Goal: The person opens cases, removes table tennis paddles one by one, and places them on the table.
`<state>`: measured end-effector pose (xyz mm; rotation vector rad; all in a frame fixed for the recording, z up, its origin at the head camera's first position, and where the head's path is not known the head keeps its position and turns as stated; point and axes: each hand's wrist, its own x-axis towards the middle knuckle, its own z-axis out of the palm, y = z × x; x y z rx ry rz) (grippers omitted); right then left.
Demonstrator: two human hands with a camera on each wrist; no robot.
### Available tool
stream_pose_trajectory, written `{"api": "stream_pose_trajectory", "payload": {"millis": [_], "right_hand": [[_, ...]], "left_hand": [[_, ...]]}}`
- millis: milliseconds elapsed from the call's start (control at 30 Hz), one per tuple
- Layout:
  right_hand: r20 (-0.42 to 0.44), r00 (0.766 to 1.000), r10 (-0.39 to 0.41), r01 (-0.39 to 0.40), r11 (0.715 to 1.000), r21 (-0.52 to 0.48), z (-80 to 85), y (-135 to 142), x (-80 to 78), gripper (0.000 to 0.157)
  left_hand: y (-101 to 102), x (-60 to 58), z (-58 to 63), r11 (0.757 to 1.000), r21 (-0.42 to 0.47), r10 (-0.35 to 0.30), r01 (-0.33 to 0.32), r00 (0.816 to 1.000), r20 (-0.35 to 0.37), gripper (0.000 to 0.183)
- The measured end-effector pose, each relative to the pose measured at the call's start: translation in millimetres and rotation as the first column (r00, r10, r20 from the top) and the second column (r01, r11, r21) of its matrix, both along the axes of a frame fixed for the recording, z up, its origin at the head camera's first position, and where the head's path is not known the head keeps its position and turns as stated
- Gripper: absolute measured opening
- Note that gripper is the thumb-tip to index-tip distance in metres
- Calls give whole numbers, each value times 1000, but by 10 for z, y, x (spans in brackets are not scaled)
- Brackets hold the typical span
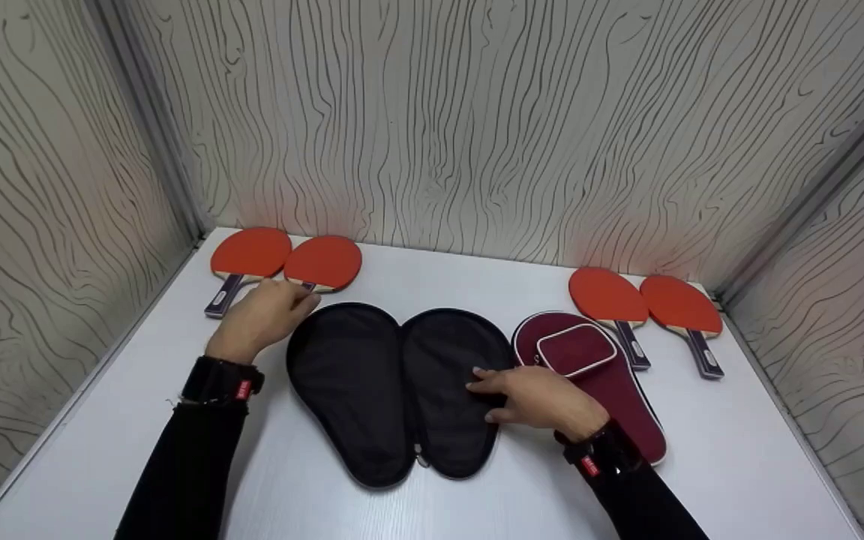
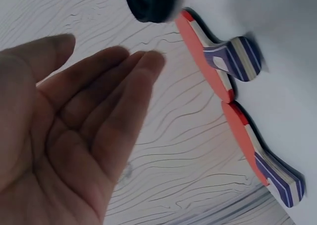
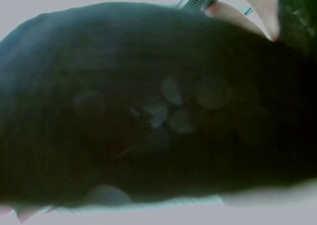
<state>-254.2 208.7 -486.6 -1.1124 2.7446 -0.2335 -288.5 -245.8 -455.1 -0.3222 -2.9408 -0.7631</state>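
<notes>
A table tennis bat case (image 1: pixel 349 390) lies unfolded on the table, its two black inner halves facing up and a zip pull at the lower fold. My left hand (image 1: pixel 263 319) hovers by the upper left edge of the case, holding nothing; the left wrist view shows its palm bare, fingers gently bent. Over the case's right half reaches my right hand (image 1: pixel 541 397), fingers extended, fingertips right at the black lining. Beneath that wrist lies a maroon case (image 1: pixel 627 401) with white piping and a small pocket. A dark shape fills most of the right wrist view.
Two red table tennis bats (image 1: pixel 252 251) lie at the back left, one handle partly hidden behind my left hand. Another pair of red bats (image 1: pixel 608 292) lies at the back right, beside the maroon case. Patterned wall panels (image 1: pixel 432 127) enclose the white table (image 1: pixel 462 274) behind and on both sides.
</notes>
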Motion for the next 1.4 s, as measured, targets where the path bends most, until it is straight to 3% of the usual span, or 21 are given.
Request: {"api": "stream_pose_trajectory", "payload": {"millis": [133,300,600,767,1033,1400], "right_hand": [[19,1000,-8,8,1000,-3,-4,4,-1,59],[67,997,-25,26,1000,-5,10,21,12,76],[73,997,-32,34,999,-15,21,11,36,78],[88,995,-55,56,998,-3,24,-6,47,77],[82,995,-57,56,998,5,19,-5,58,77],[54,998,-39,39,999,15,4,-5,43,76]], "left_hand": [[42,44,31,1000,5,-10,9,996,84,52],[73,63,40,1000,-14,-11,12,995,103,52],[98,103,155,999,-11,-30,30,1000,-4,51],[133,103,219,995,84,-57,62,996,-68,48],[259,116,234,952,250,-155,179,981,-114,33],[558,115,98,893,315,-302,323,946,-115,56]]}}
